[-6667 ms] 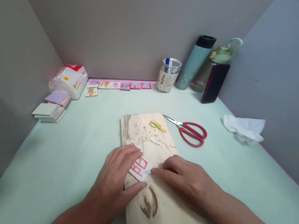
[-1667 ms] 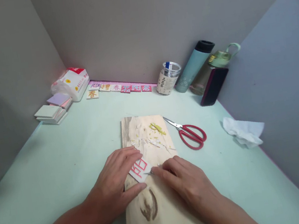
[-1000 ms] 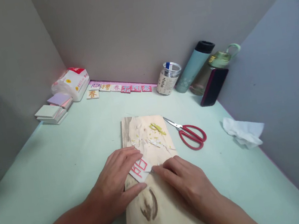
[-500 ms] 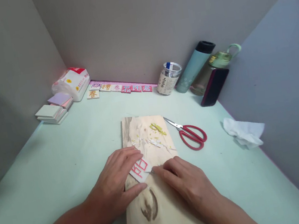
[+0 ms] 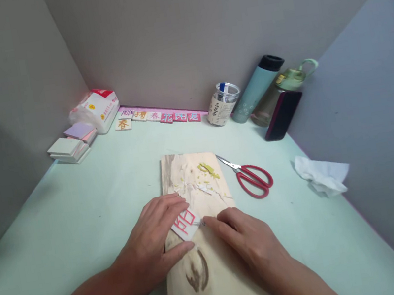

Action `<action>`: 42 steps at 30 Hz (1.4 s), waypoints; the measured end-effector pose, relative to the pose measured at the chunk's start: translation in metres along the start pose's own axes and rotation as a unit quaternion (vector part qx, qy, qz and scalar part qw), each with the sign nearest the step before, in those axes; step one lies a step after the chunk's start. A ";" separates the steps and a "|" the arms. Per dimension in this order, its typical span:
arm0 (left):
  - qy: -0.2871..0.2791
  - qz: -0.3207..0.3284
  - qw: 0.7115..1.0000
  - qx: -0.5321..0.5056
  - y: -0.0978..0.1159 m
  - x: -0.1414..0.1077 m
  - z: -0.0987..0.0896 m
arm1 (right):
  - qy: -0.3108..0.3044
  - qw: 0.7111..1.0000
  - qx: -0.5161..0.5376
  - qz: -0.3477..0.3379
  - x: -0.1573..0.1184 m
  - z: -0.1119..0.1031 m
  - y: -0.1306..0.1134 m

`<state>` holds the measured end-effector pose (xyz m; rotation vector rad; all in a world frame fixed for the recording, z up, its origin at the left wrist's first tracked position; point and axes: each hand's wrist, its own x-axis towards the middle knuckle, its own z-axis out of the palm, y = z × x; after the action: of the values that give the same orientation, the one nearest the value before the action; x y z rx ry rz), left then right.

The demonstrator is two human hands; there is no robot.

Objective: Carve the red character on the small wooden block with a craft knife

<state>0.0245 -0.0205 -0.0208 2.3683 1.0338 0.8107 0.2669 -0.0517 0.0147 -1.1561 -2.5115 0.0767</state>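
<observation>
My left hand [image 5: 158,233] grips a white square tile [image 5: 183,230] that bears a red character, fingers along its upper left edge and thumb at the lower corner. The tile lies on a long wooden board [image 5: 224,273]. From the pinched fingers of my right hand [image 5: 247,241] pokes the thin grey tip of a small tool [image 5: 197,223], at the tile's right edge. Most of that tool is hidden by the hand, so its exact kind does not show. White and yellow-green shavings [image 5: 208,169] lie on the far part of the board.
Red-handled scissors [image 5: 254,178] lie right of the board, and a crumpled tissue [image 5: 321,173] farther right. Along the back stand a tissue pack [image 5: 96,111], several carved tiles [image 5: 154,116], a jar [image 5: 221,106], a blue bottle [image 5: 257,89], a green bottle [image 5: 292,77] and a phone [image 5: 283,115]. Stacked blank tiles [image 5: 68,148] sit at left.
My right hand has shifted slightly right, and the tool's thin tip now shows beside the tile. My left hand and the tile stay nearly in place.
</observation>
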 end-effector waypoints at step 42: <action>-0.002 -0.004 1.000 0.000 -0.001 0.000 0.000 | 0.144 0.988 -0.014 0.059 -0.001 0.003 0.004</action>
<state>0.0241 -0.0194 -0.0215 2.3632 1.0422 0.8024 0.2698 -0.0494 0.0107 -1.2309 -2.1979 -0.0901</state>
